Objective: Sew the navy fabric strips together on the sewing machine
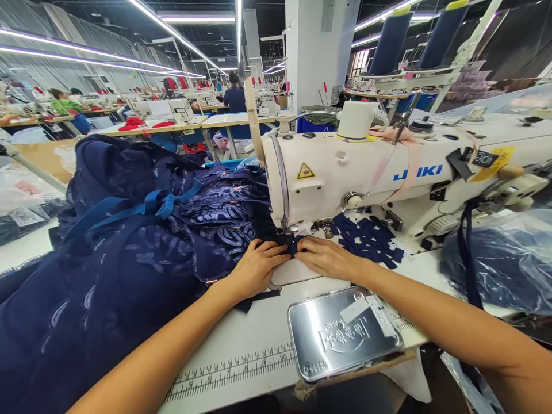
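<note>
Both hands rest at the needle area of a white sewing machine. My left hand lies on navy fabric just left of the presser foot, its fingers bent and close together, pressing the cloth. From the other side my right hand reaches in, fingertips closed on the edge of a small dark piece of fabric under the needle. The fingertips of the two hands nearly meet. Navy lace-patterned garments, tied with a blue strip, are heaped to the left. The stitching point itself is mostly hidden.
Small navy fabric pieces are scattered behind my right hand. A shiny metal tin sits at the front edge, beside a printed ruler. Plastic-wrapped dark fabric lies at right. Thread cones stand above; a person sits farther back.
</note>
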Demonstrator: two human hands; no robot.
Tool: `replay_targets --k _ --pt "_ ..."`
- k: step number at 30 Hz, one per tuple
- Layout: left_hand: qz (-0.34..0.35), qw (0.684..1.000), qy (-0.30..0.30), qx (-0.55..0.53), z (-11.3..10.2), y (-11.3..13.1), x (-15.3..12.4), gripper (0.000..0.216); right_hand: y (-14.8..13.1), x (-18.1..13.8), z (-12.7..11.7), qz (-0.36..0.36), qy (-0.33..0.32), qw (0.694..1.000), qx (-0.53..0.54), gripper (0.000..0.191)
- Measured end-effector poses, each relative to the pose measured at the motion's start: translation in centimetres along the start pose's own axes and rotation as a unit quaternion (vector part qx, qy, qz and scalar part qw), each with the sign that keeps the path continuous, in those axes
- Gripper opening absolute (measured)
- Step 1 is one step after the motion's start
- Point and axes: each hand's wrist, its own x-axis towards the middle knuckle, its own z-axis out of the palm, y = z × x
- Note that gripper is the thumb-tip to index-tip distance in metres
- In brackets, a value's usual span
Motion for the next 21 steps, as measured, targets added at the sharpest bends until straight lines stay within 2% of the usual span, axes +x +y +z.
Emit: replay_targets --k 10,21 --pt "-0.005 1.0 0.006 -0.003 0.1 -0.2 0.3 0.044 0.0 0.1 0.0 0.007 -0.012 1.0 -0.008 0.025" --pt "-0.019 1.0 0.015 -0.002 0.0 -1.3 1.5 0.051 0.6 0.2 0.6 0.042 -0.019 0.998 -0.042 0.028"
